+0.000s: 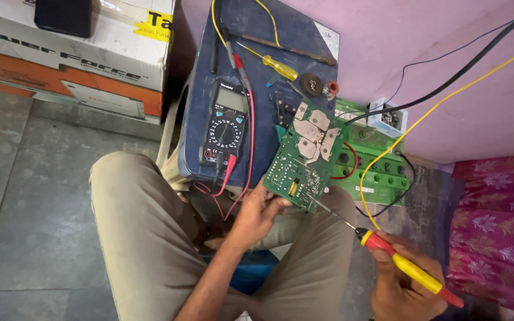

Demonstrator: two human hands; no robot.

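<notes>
Far left of the fingers, a cardboard box [90, 53] with a dark flat device [63, 16] on top stands on the floor. Next, a black multimeter [226, 123] lies on a dark blue stool top [269, 35], its red lead trailing toward the left hand [257, 215]. That hand's fingers [275, 204] are closed on the lower edge of a green circuit board [306, 156], tilted just above them. A yellow-handled screwdriver [276, 65] lies well above. The right hand [406, 288] grips a red-and-yellow soldering iron [403, 261]; its tip [317, 204] touches the board's lower corner, beside the left fingertips. A second green board [382, 169] lies beyond.
</notes>
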